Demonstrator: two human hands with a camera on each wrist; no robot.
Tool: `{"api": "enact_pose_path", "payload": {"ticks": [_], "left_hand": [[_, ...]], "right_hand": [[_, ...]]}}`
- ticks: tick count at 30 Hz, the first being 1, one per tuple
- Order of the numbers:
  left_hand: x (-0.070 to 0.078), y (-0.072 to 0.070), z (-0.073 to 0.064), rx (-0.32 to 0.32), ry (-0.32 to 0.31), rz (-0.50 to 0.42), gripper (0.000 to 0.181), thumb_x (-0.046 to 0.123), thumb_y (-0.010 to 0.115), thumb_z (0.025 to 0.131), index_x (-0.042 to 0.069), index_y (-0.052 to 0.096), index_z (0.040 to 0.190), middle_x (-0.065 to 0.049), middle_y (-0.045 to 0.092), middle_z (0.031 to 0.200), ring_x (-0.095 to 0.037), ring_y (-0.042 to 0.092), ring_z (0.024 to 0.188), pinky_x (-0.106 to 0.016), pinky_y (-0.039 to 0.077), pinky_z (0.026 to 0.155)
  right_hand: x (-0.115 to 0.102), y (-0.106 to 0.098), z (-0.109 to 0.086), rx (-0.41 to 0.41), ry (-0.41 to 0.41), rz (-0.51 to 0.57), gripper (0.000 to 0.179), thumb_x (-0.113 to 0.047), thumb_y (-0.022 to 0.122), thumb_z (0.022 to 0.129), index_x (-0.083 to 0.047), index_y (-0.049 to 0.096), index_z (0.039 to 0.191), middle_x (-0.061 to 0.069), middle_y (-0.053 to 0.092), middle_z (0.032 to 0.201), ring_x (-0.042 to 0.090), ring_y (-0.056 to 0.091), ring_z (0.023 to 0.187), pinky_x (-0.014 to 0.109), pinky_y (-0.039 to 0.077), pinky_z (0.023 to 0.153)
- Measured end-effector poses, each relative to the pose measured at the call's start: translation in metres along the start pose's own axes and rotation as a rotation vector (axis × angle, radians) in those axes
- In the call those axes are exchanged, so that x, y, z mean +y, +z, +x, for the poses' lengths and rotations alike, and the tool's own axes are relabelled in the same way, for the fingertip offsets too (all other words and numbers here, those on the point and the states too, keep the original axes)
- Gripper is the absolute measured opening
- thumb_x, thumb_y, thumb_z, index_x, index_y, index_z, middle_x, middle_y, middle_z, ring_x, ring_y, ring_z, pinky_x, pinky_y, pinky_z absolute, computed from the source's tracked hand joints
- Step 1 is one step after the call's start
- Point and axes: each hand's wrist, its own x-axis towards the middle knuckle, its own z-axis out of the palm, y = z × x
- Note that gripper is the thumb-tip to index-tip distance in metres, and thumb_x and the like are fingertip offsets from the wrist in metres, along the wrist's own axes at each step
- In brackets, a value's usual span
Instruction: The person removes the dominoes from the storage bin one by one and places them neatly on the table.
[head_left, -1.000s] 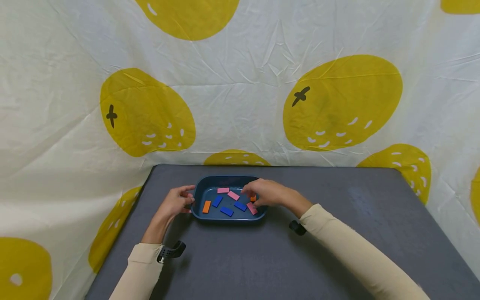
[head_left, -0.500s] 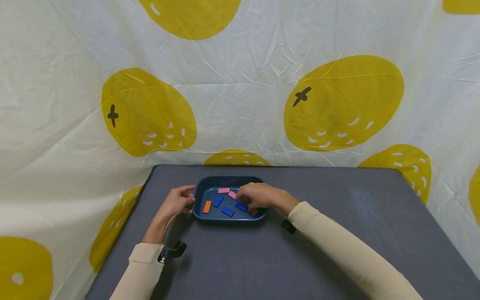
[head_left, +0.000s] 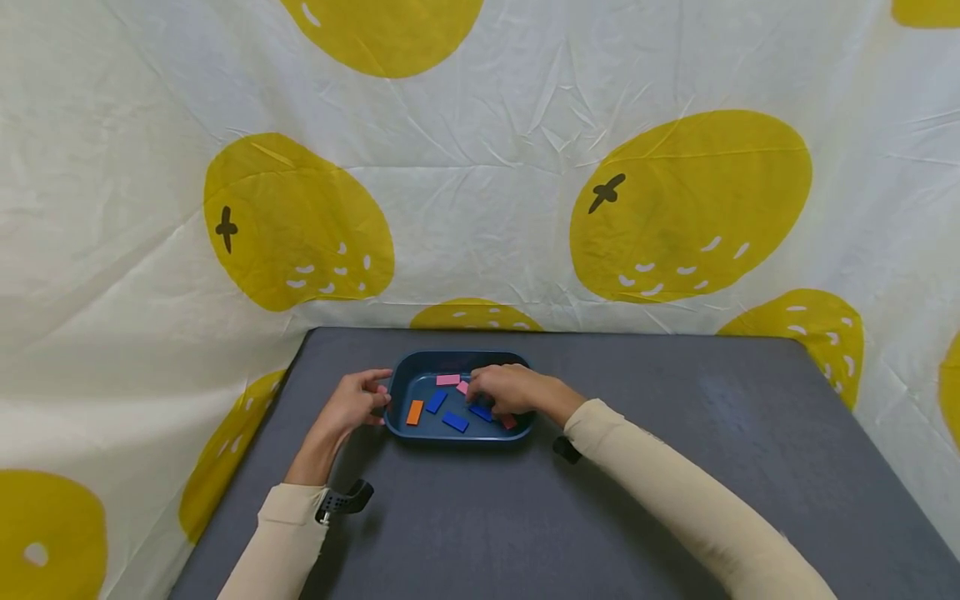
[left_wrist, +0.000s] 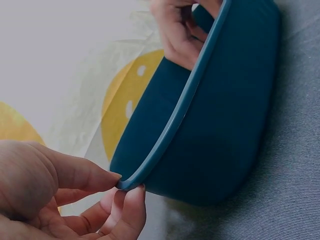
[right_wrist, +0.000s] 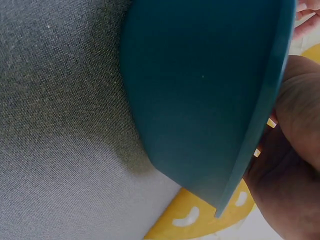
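Note:
A dark blue oval tray (head_left: 457,439) holds small flat rectangular blocks. My left hand (head_left: 348,407) pinches its left rim between thumb and fingers, as the left wrist view shows on the tray's rim (left_wrist: 175,117). Over the right wall reaches my right hand (head_left: 513,389), fingers bent down inside beside a blue block (head_left: 480,413) and a pink block (head_left: 462,387). I cannot tell whether those fingers hold a block. Another pink block (head_left: 508,422) lies partly under this hand. Further left are an orange block (head_left: 414,412), blue blocks (head_left: 454,422) and a pink block (head_left: 447,380).
The tray stands near the back of a dark grey table (head_left: 465,517). Behind the table hangs a white cloth (head_left: 480,225) with large yellow fruit prints. A dark band (head_left: 345,502) sits at my left wrist.
My right hand has moved left and slightly down inside the tray, now covering the orange block at the right and part of the pink and blue blocks. The left hand stays at the rim.

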Motion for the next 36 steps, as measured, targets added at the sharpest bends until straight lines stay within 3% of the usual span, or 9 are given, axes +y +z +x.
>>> {"api": "enact_pose_path", "payload": {"ticks": [10,21,36], "left_hand": [[-0.0008,-0.0004,0.0001,-0.001,0.011,0.006,0.048,-0.003,0.056,0.100,0.000,0.049,0.148,-0.018,0.058,0.104,-0.027,0.065,0.091,-0.042,0.061,0.068],[-0.0012,0.0004,-0.0001,0.012,-0.005,0.003,0.049,-0.003,0.056,0.100,0.002,0.049,0.148,-0.018,0.058,0.104,-0.025,0.064,0.088,-0.036,0.059,0.063],[-0.0020,0.0008,0.0013,0.004,-0.023,-0.001,0.049,-0.003,0.057,0.100,0.002,0.049,0.148,-0.017,0.057,0.105,-0.029,0.066,0.092,-0.035,0.060,0.063]], "right_hand": [[-0.0067,0.0008,-0.0015,-0.022,0.012,-0.090,0.042,-0.014,0.082,0.087,-0.022,0.072,0.127,-0.003,0.061,0.120,0.013,0.060,0.101,0.032,0.053,0.090],[-0.0081,0.0031,0.0028,-0.024,-0.008,-0.225,0.042,-0.030,0.086,0.083,-0.025,0.072,0.122,-0.007,0.061,0.115,0.008,0.059,0.089,0.026,0.053,0.077],[-0.0004,-0.0041,-0.0058,-0.010,0.002,-0.123,0.042,-0.040,0.077,0.089,-0.023,0.069,0.126,-0.005,0.056,0.113,0.011,0.056,0.092,0.029,0.052,0.084]]}}
